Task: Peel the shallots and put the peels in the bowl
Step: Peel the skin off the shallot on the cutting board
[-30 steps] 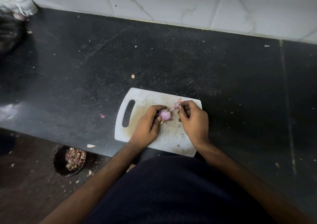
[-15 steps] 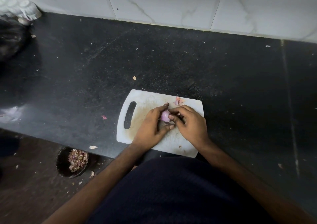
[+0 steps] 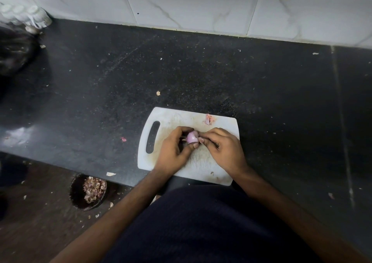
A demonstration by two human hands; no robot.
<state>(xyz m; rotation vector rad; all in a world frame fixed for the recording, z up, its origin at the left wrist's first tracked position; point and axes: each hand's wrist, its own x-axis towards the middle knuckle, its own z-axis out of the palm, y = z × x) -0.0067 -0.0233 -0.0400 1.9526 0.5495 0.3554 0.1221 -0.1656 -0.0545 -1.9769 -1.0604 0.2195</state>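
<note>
My left hand [image 3: 173,152] and my right hand [image 3: 223,150] meet fingertip to fingertip above the cutting board [image 3: 219,174]. The left grip is curled, thumb on the near side and fingers bent over the far side, closed around the shallot [image 3: 192,137]. The right grip pinches at the shallot's right end, fingers bunched and knuckles up. Both wrists lie over the board's near edge, and my bare forearms run back from there, spreading apart toward my body.
</note>
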